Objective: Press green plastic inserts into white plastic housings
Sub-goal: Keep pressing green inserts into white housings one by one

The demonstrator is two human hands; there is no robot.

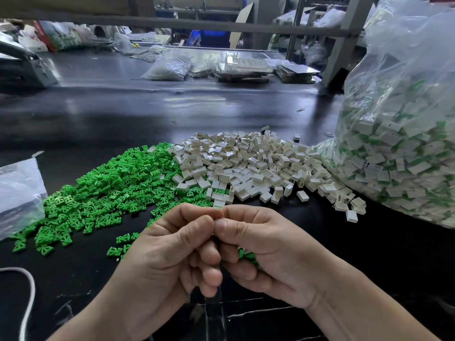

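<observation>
Glossy bench (221, 107) | triangular green inserts (110, 190) | boxy white housings (246, 163) | hands (172, 249) (266, 244) maybe pinching

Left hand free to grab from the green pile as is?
Probably yes: green pile lies uncovered just beyond the left hand, nothing between. But it is busy, pinched against the right hand, which cups green inserts.

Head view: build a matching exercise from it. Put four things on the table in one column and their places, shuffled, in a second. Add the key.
Things
1. green inserts pile
2. white housings pile
3. clear bag
4. white cord

Places
A. bottom-left corner of the view
B. far right, standing tall
C. middle, between the green pile and the bag
D. left of the white pile

Pairs: 1-D, 2-C, 3-B, 4-A
</observation>
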